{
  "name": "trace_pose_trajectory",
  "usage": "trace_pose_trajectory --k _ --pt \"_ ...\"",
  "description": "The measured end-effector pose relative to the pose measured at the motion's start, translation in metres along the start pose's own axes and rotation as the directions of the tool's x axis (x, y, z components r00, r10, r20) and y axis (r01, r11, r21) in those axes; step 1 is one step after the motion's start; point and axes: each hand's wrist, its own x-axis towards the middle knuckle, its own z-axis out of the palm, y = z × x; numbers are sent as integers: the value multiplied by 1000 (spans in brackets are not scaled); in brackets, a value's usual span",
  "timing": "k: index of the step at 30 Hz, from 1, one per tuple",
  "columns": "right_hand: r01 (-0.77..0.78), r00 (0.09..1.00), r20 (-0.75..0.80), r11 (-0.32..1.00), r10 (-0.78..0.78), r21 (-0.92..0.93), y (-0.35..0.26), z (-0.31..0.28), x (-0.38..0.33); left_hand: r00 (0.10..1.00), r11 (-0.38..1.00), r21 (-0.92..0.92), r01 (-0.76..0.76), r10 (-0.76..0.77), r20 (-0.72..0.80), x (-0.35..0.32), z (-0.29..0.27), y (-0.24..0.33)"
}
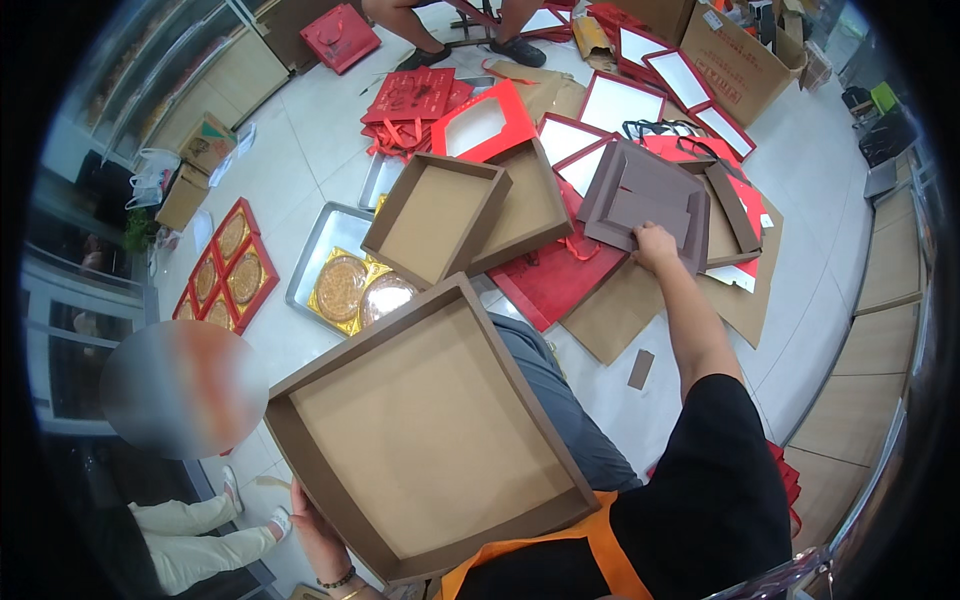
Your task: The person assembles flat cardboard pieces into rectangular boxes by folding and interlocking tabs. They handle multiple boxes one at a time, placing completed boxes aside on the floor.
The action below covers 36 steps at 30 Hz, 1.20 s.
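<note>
Left hand [318,535] grips brown tray [430,440]; right hand [655,245] clasps divider stack [640,205]; red bags [415,100] beyond.

The large brown square box tray [420,440] is matt cardboard, the shallow silver baking tray [325,245] dull metal, the white tiled floor [290,160] glossy.

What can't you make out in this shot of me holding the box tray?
Head view:
- Left hand: fingers hidden under the brown box tray.
- Right hand: fingertips covered by the grey-brown cardboard insert.
- Person standing at the top: cut off by the picture's edge.
- Lower left: blurred patch.
</note>
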Motion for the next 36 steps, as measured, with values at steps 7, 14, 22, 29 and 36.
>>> trace_pose_trajectory --k 7,14,22,29,36 --pt "135 987 67 979 -147 154 46 -5 23 1000 1000 -2 -7 7 17 16 -7 -6" --pt "186 982 -34 964 -183 191 15 0 31 999 997 -71 40 -39 27 17 2 -1" --pt "217 975 4 964 -220 155 -11 10 55 999 999 10 38 -38 -17 20 0 3" --pt "196 894 -444 938 -52 285 -11 -49 44 980 998 54 18 -7 -197 19 -5 5" --pt "408 434 -834 751 341 520 -3 -197 -30 890 932 313 -184 293 -350 22 32 72"
